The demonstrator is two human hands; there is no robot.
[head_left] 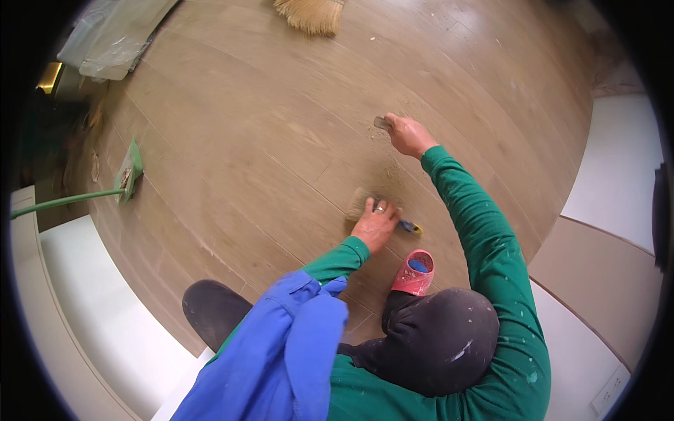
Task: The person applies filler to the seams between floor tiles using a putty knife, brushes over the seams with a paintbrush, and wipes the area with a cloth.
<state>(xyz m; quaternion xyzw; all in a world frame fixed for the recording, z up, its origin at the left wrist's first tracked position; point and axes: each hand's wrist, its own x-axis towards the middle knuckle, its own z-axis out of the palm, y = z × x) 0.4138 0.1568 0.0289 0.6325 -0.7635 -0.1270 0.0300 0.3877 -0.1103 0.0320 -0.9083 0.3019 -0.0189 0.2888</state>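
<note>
The left hand (pixel 377 228) grips a brush (pixel 359 205) low on the wood-look floor (pixel 253 161), its fingers bent over it, the yellow-tipped handle pointing right. Farther off and to the right, the right hand (pixel 409 135) pinches a small grey tool (pixel 381 123), possibly a scraper, though too small to be sure. A green dustpan (pixel 131 172) stands left; a straw broom (pixel 312 15) lies far.

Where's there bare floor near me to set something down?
Widest: the dusty but otherwise open floor between the green dustpan and your left hand, up toward the broom. Also, right of your right hand. Crowded: around your left hand, its brush and the pink slipper.
</note>
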